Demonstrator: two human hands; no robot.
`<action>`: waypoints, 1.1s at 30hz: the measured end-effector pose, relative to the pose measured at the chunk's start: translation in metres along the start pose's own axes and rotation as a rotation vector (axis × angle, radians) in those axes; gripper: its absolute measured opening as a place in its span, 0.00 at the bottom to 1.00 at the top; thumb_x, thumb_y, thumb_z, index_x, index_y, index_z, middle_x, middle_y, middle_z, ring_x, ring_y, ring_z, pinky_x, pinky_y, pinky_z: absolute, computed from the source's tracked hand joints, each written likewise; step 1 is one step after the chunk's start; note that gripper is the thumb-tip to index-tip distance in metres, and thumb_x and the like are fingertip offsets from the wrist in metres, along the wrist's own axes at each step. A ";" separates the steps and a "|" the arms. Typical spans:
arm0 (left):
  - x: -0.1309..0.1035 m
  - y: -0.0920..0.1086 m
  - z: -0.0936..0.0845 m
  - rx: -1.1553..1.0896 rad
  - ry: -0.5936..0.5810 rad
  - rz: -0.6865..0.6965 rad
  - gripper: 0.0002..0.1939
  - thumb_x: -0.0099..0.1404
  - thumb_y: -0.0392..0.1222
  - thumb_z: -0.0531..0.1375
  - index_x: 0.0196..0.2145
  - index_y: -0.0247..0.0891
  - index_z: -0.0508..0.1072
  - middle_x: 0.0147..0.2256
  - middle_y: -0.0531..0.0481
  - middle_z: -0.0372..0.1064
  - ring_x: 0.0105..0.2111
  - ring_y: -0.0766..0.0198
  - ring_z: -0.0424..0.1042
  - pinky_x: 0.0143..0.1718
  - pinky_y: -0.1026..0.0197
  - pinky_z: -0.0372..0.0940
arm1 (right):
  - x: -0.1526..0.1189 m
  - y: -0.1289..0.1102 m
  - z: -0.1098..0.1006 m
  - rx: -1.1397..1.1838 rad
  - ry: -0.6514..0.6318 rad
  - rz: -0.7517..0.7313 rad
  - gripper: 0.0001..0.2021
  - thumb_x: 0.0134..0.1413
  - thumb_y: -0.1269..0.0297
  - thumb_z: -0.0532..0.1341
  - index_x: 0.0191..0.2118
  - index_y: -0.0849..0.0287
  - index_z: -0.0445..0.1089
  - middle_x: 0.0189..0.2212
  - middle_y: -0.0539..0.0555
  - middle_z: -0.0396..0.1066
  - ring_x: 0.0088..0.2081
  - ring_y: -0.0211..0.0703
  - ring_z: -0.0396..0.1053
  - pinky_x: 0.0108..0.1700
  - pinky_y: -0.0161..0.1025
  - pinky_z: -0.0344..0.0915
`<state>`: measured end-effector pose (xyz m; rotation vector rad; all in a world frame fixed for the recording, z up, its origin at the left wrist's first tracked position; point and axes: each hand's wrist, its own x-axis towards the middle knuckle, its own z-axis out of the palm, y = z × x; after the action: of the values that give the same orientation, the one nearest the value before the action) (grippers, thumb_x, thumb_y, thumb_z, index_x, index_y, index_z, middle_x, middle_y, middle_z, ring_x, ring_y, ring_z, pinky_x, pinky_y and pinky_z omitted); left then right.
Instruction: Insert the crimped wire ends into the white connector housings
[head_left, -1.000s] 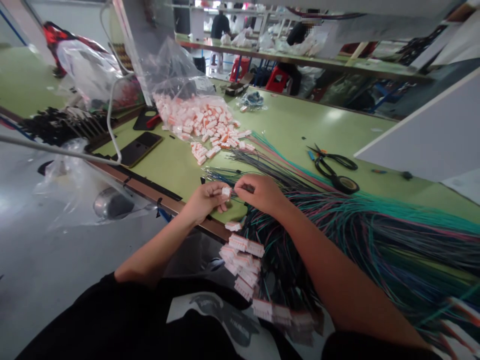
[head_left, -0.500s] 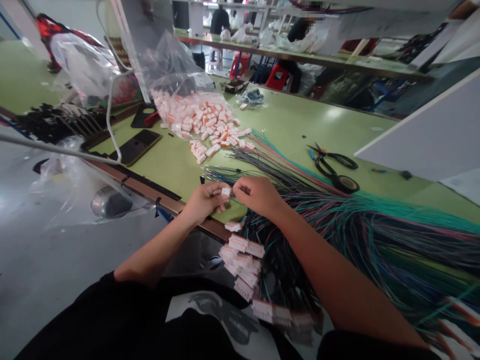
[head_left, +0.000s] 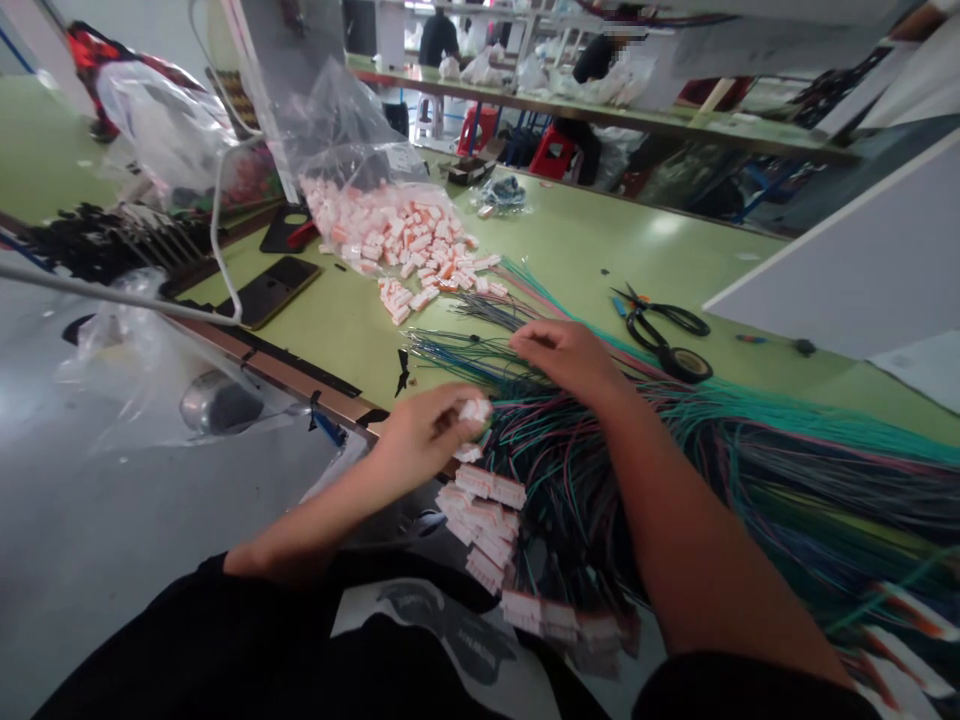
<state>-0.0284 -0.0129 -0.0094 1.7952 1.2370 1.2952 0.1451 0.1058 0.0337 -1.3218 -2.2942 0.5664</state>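
My left hand (head_left: 424,435) is closed round a white connector housing (head_left: 474,410) at the table's front edge. A wire appears to run from the housing to the right. Over the bundle of dark, green and red wires (head_left: 570,420), my right hand (head_left: 562,352) has its fingers curled together; whether a wire is between them is hidden. Finished-looking white and orange connectors (head_left: 487,520) hang from wires over the edge, just below my left hand. Bare wire ends (head_left: 427,345) lie left of my right hand.
A clear bag spills many loose connector housings (head_left: 427,240) on the green table. Scissors (head_left: 660,310) and a roll of black tape (head_left: 686,365) lie to the right, a phone (head_left: 281,290) to the left. A white panel (head_left: 840,260) stands at right. People sit at a far bench.
My left hand has moved down and right with the connector housing, toward the hanging connectors. My right hand has left it, going up and right over the wires.
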 end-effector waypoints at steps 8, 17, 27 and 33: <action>-0.025 0.015 0.028 0.317 -0.107 0.502 0.12 0.65 0.37 0.50 0.39 0.31 0.70 0.28 0.45 0.73 0.28 0.62 0.67 0.32 0.60 0.66 | -0.006 -0.028 0.031 -0.685 -0.289 -0.152 0.13 0.55 0.65 0.52 0.33 0.59 0.74 0.35 0.56 0.74 0.38 0.46 0.69 0.30 0.37 0.53; -0.020 0.013 0.015 0.159 -0.217 0.356 0.11 0.64 0.38 0.52 0.40 0.32 0.71 0.30 0.44 0.74 0.30 0.63 0.70 0.34 0.61 0.66 | -0.004 -0.042 0.044 -0.855 -0.377 -0.194 0.15 0.54 0.74 0.49 0.39 0.68 0.72 0.36 0.64 0.73 0.42 0.54 0.70 0.33 0.40 0.58; 0.084 -0.047 -0.068 0.710 0.083 -0.353 0.19 0.61 0.40 0.54 0.51 0.35 0.66 0.48 0.40 0.69 0.44 0.55 0.70 0.43 0.56 0.64 | -0.002 -0.039 0.046 -0.851 -0.380 -0.220 0.15 0.58 0.71 0.48 0.44 0.65 0.70 0.42 0.62 0.72 0.46 0.53 0.68 0.37 0.41 0.62; 0.111 -0.060 -0.064 0.801 -0.054 -0.477 0.22 0.63 0.42 0.51 0.55 0.39 0.60 0.46 0.40 0.70 0.44 0.53 0.69 0.41 0.56 0.63 | -0.003 -0.040 0.051 -0.843 -0.354 -0.252 0.16 0.57 0.75 0.46 0.45 0.65 0.69 0.40 0.63 0.71 0.45 0.51 0.68 0.34 0.40 0.62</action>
<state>-0.0985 0.1095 0.0037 1.8136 2.1845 0.4916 0.0901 0.0778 0.0132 -1.2798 -3.1083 -0.3366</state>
